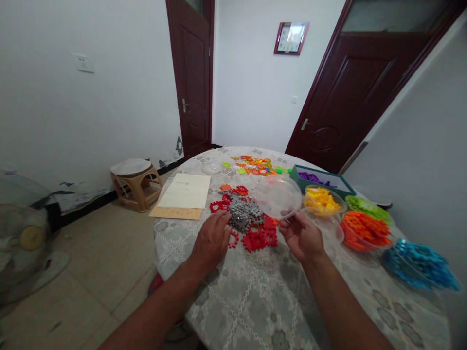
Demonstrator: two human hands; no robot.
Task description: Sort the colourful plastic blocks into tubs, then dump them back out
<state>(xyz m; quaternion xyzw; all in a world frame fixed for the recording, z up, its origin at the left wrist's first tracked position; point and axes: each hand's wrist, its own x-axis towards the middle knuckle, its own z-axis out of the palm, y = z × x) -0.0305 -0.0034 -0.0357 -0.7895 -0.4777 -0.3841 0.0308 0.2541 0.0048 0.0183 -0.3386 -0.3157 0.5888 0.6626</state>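
In my right hand [302, 234] is the rim of a round clear plastic bowl [279, 194], pinched between thumb and fingers and tilted over the table. My left hand [212, 238] rests at the left edge of a heap, its fingers stretched out and close together; I see nothing held in it. Grey interlocking plastic pieces [242, 214] lie heaped between the hands, on top of and among red pieces [257, 239]. A few orange pieces show at the back of this heap.
Tubs of yellow [321, 200], orange [365, 231], green [368, 208] and blue pieces [419, 262] line the right side. A green box [321, 181] holds purple pieces. Mixed small pieces [257, 165] lie farther back. Paper [185, 191] is at left, near a stool [136, 182].
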